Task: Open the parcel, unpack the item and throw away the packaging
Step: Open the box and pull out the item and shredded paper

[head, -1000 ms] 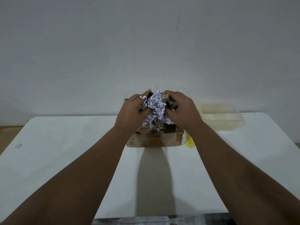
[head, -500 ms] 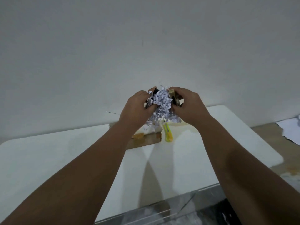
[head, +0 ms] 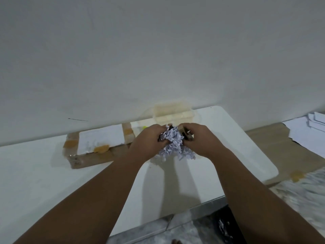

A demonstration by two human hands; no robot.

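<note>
While both hands, left hand (head: 146, 144) and right hand (head: 202, 140), clench the shredded paper (head: 173, 145), the bundle has swung rightward, clear of the opened parcel (head: 91, 155) near the table's (head: 35, 173) far edge. Disposal appears imminent.

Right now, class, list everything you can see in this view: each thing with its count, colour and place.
Shredded paper filler: one bundle, white-lilac, held between both hands above the table.
Small dark item: one, dark with tan, half hidden in the filler; cannot tell what it is.
Cardboard box: one, brown, opened, far left on the table.
Plastic container: one, clear, far edge by the wall.
Yellow-green object: one, mostly hidden behind the left hand.
Table: one, white.
Paper sheets: several, white, floor at right.
Left hand: one, gripping filler.
Right hand: one, gripping filler.
</note>
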